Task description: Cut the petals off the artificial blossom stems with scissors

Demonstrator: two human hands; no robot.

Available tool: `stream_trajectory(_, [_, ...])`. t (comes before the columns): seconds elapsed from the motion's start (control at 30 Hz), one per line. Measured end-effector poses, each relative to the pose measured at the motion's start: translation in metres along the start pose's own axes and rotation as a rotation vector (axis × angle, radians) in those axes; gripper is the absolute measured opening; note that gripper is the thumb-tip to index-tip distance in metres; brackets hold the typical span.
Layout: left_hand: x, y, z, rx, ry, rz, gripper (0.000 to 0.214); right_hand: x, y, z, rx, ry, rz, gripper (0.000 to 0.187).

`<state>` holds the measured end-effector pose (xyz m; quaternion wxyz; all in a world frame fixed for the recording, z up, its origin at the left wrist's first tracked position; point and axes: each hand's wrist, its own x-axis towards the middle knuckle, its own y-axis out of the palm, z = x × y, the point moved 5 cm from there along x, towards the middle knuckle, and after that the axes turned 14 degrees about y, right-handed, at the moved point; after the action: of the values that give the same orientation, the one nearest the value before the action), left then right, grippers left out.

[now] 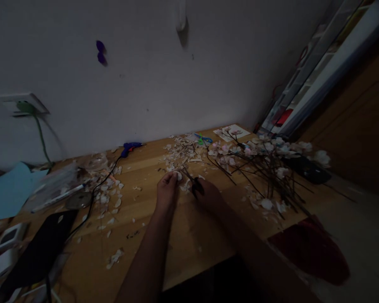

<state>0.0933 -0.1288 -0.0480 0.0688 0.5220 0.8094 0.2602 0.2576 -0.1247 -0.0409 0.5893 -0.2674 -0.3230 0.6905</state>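
My left hand [166, 187] pinches a small white petal-like piece [177, 176] between thumb and fingers, just above the wooden table. In my right hand [208, 194] is a pair of scissors [197, 186] with dark handles. Their blades [187, 172] point up and to the left, close to the white piece; whether they touch it I cannot tell. A few more pale pieces [185, 185] lie between and below the hands. Beyond them spreads a heap of whitish scraps [183, 149].
Stems with white and pinkish flowers [265, 147] cover the table's right side. A blue glue gun [128, 149] lies near the wall, its black cord running left. Blue-green scissors [204, 139] rest at the back. Loose petals [105, 196], a plastic bag [55, 183] and a black flat object [41, 248] occupy the left.
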Motion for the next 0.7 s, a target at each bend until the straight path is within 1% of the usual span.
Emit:
stream_trajectory(0.1, [0.0006, -0.0003, -0.0038, 0.008, 0.029, -0.03, 0.028, -0.0009, -0.0001, 0.0023, -0.027, 0.006, 0.0, 0.016])
stream_trajectory(0.3, [-0.0029, 0.0063, -0.0081, 0.092, 0.052, 0.024, 0.027, -0.0016, 0.0007, 0.0049, -0.055, -0.018, 0.014, 0.017])
stream_trajectory(0.47, [-0.0044, 0.0064, -0.0082, 0.109, 0.044, 0.014, 0.026, -0.0013, 0.0005, 0.0034, -0.054, -0.008, 0.005, 0.018])
stream_trajectory(0.7, [-0.0023, 0.0036, -0.0063, 0.11, 0.037, 0.0, 0.026, -0.0014, -0.0002, 0.0033, -0.036, -0.014, 0.013, 0.011])
